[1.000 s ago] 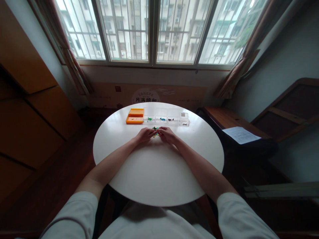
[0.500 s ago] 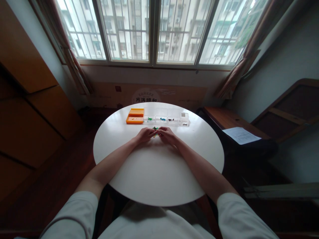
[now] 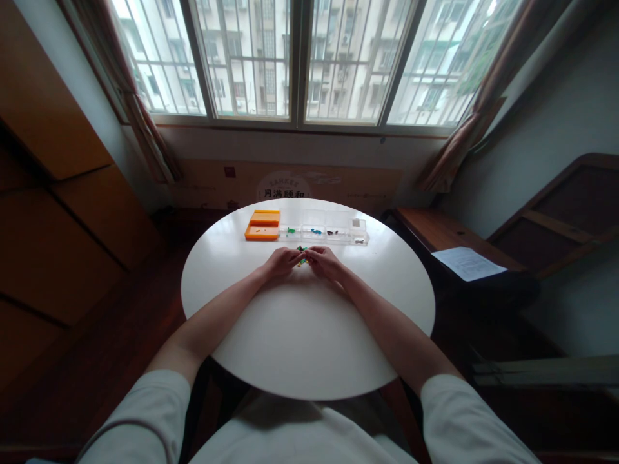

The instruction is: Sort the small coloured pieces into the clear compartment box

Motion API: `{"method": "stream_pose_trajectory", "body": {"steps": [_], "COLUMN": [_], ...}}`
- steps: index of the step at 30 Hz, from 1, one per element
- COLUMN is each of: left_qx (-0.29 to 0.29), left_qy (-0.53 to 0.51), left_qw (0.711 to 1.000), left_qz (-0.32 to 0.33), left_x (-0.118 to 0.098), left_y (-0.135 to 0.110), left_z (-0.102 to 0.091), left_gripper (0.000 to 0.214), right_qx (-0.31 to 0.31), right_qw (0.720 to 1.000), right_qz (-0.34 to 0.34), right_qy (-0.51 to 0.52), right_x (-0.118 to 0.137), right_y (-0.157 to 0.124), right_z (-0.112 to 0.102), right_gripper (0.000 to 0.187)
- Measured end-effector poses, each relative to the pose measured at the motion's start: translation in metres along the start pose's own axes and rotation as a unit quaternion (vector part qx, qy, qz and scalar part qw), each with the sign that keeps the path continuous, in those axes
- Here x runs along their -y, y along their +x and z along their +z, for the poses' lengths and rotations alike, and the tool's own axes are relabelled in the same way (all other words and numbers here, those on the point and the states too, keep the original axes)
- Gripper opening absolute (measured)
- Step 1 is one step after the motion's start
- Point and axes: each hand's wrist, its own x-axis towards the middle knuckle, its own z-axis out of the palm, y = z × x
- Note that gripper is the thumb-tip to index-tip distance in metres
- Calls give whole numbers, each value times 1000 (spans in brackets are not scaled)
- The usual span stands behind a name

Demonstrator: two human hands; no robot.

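Observation:
Over the far half of the round white table (image 3: 309, 335), my left hand (image 3: 282, 261) and my right hand (image 3: 324, 261) come together, fingers pinched. Between the fingertips is a small cluster of green, yellow and dark pieces (image 3: 302, 255), partly covered by both hands and too small to make out piece by piece. Just beyond the hands stands an open orange box (image 3: 262, 236) with a few tiny bits inside. Beside it, a row of clear plastic compartments (image 3: 342, 240) holds small green pieces (image 3: 291, 231), blue pieces (image 3: 316, 231) and dark brown pieces (image 3: 332, 232).
A wooden bench (image 3: 425, 225) with a sheet of printed paper (image 3: 468, 263) on it is to the right of the table. Wooden cabinets (image 3: 62, 245) line the left side. Behind the table, a large cardboard box (image 3: 362, 187) leans under the barred window.
Hardly anything differs. Both hands stay at the same spot around the coloured cluster, with at most a slight shift of the fingers.

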Motion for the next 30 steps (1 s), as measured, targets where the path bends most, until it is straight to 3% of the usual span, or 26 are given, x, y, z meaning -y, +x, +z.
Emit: {"method": "stream_pose_trajectory", "body": {"steps": [30], "left_qx": [7], "left_qy": [0], "left_qw": [1000], "left_qz": [3], "left_x": [1], "left_y": [0], "left_z": [-1], "left_gripper": [47], "right_qx": [-24], "right_qw": [1000], "right_qz": [-2], "right_qy": [16], "right_x": [3], "right_y": [0], "right_z": [3], "right_gripper": [25]}}
